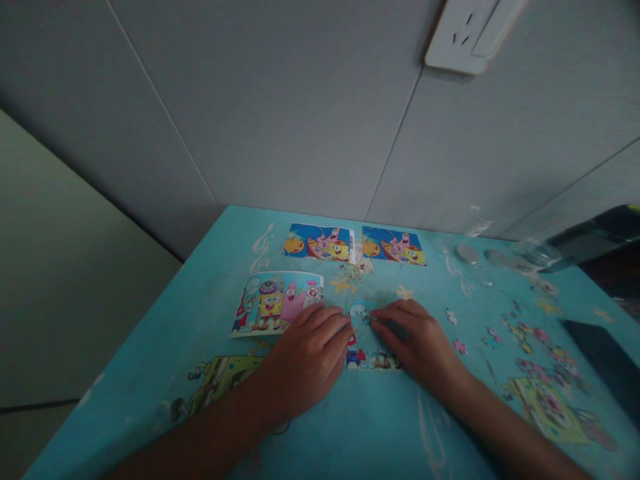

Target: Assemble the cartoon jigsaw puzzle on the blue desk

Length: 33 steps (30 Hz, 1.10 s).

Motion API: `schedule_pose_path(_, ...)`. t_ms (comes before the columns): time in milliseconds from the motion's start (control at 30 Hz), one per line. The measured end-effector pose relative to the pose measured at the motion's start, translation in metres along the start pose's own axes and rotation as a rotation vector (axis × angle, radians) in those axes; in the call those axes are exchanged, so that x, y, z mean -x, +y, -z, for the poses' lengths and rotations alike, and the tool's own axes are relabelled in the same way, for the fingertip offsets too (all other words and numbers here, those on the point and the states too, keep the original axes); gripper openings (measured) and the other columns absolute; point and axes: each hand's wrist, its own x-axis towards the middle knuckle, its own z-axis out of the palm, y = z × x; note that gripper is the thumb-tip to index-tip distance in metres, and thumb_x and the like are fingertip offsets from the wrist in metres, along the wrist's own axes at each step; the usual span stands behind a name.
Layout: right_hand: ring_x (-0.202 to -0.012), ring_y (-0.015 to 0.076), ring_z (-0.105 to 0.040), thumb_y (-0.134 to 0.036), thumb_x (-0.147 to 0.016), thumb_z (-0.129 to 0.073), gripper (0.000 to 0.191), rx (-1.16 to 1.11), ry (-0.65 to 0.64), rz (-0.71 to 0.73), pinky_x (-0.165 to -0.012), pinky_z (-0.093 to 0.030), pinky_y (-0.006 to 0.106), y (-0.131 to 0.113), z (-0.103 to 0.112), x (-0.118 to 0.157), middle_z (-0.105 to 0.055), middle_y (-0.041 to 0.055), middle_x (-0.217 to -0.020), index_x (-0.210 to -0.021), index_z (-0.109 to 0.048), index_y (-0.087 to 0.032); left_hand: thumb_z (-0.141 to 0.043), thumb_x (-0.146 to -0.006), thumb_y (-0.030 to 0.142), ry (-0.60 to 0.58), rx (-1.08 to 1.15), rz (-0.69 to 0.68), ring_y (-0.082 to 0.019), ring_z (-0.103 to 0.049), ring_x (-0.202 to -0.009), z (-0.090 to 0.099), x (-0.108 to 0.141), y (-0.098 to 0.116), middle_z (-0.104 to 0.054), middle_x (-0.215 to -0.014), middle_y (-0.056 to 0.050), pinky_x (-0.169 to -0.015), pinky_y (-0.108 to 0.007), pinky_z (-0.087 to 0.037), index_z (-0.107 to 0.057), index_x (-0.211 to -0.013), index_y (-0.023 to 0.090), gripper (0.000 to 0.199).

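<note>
Puzzle (371, 360): part-built, it lay on the blue table (360, 427).
Left hand (316, 347): rested at the puzzle's left edge; I couldn't tell its grip.
Right hand (416, 332): apart from the left, pinched 1 small piece (367, 320) at the puzzle.

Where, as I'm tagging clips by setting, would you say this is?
Likely an indoor room, perhaps in a home: a turquoise table with loose jigsaw pieces stands against a panelled wall with a power socket.

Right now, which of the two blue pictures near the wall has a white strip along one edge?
The left blue picture: a white strip runs down its right edge. The right blue picture shows none.
</note>
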Motion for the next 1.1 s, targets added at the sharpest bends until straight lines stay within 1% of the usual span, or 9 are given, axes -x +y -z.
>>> schedule_pose_path(100,-0.095,0.0228,-0.064,-0.028,-0.097,-0.065,0.022,0.076,-0.004,0.051,-0.087,-0.053,0.04,-0.002,-0.003,0.001,-0.069,0.007,-0.104,-0.116,-0.075,-0.028,-0.052,-0.1,0.017,-0.015,0.0,0.015,-0.025,-0.058,-0.12,0.0,0.001,-0.001,-0.067,-0.124,-0.009,-0.112,-0.048,-0.047,-0.065,-0.123,0.013,0.027)
schedule_pose_path(267,-0.094,0.0236,-0.063,-0.029,-0.098,-0.063,0.023,0.196,-0.051,0.058,-0.086,-0.052,0.042,-0.005,-0.006,0.003,-0.068,0.0076,-0.106,-0.117,-0.076,-0.03,-0.051,-0.1,0.016,-0.021,0.011,0.024,-0.026,-0.057,-0.121,-0.001,0.001,-0.001,-0.067,-0.125,-0.01,-0.111,-0.048,-0.048,-0.066,-0.123,0.014,0.027)
schedule_pose_path(567,-0.098,0.0246,-0.063,-0.028,-0.099,-0.06,0.025,0.186,-0.036,0.029,-0.09,-0.052,0.044,-0.009,-0.009,0.007,-0.069,0.0079,-0.108,-0.121,-0.073,-0.026,-0.05,-0.1,0.016,-0.017,0.025,0.017,-0.026,-0.057,-0.122,-0.002,0.004,0.004,-0.067,-0.124,-0.01,-0.112,-0.049,-0.046,-0.066,-0.122,0.013,0.026)
schedule_pose_path(633,-0.099,0.025,-0.063,-0.029,-0.1,-0.06,0.026,0.167,-0.011,0.027,-0.091,-0.052,0.044,-0.007,-0.006,0.008,-0.069,0.0084,-0.109,-0.122,-0.072,-0.025,-0.05,-0.101,0.017,-0.04,0.036,0.01,-0.026,-0.058,-0.123,-0.003,0.004,0.006,-0.067,-0.125,-0.01,-0.113,-0.051,-0.045,-0.065,-0.123,0.014,0.027)
schedule_pose_path(700,-0.097,0.0248,-0.064,-0.03,-0.1,-0.059,0.025,0.146,0.055,0.017,-0.09,-0.052,0.043,-0.003,0.0,0.007,-0.07,0.0089,-0.107,-0.12,-0.072,-0.023,-0.051,-0.1,0.017,-0.053,0.042,-0.01,-0.026,-0.057,-0.123,-0.004,0.004,0.008,-0.066,-0.127,-0.01,-0.113,-0.052,-0.045,-0.064,-0.124,0.014,0.027)
schedule_pose_path(767,-0.095,0.0246,-0.065,-0.03,-0.1,-0.058,0.023,0.143,0.126,-0.003,-0.088,-0.052,0.042,0.0,0.006,0.006,-0.071,0.0091,-0.104,-0.115,-0.074,-0.022,-0.052,-0.1,0.016,-0.041,0.041,-0.016,-0.026,-0.057,-0.124,-0.003,0.004,0.007,-0.065,-0.129,-0.01,-0.113,-0.051,-0.045,-0.064,-0.124,0.013,0.028)
schedule_pose_path(833,-0.094,0.0248,-0.066,-0.03,-0.1,-0.058,0.022,0.153,0.149,-0.015,-0.086,-0.052,0.042,0.002,0.011,0.005,-0.072,0.0092,-0.102,-0.112,-0.075,-0.022,-0.052,-0.1,0.017,-0.022,0.039,-0.001,-0.026,-0.057,-0.124,-0.003,0.003,0.005,-0.065,-0.128,-0.01,-0.112,-0.05,-0.047,-0.064,-0.124,0.013,0.028)
schedule_pose_path(933,-0.093,0.0247,-0.066,-0.031,-0.1,-0.059,0.021,0.169,0.11,-0.001,-0.086,-0.052,0.042,0.001,0.011,0.005,-0.073,0.0093,-0.103,-0.11,-0.076,-0.023,-0.051,-0.101,0.018,-0.014,0.024,0.021,-0.026,-0.057,-0.124,-0.003,0.001,0.0,-0.066,-0.127,-0.011,-0.111,-0.049,-0.048,-0.064,-0.126,0.013,0.029)
schedule_pose_path(1100,-0.094,0.0239,-0.066,-0.034,-0.099,-0.063,0.02,0.201,0.017,0.023,-0.085,-0.049,0.041,-0.005,0.005,0.004,-0.073,0.0072,-0.104,-0.113,-0.074,-0.026,-0.052,-0.101,0.02,-0.067,-0.032,0.055,-0.028,-0.054,-0.13,-0.01,0.001,-0.002,-0.062,-0.135,-0.013,-0.115,-0.051,-0.046,-0.06,-0.133,0.011,0.034)
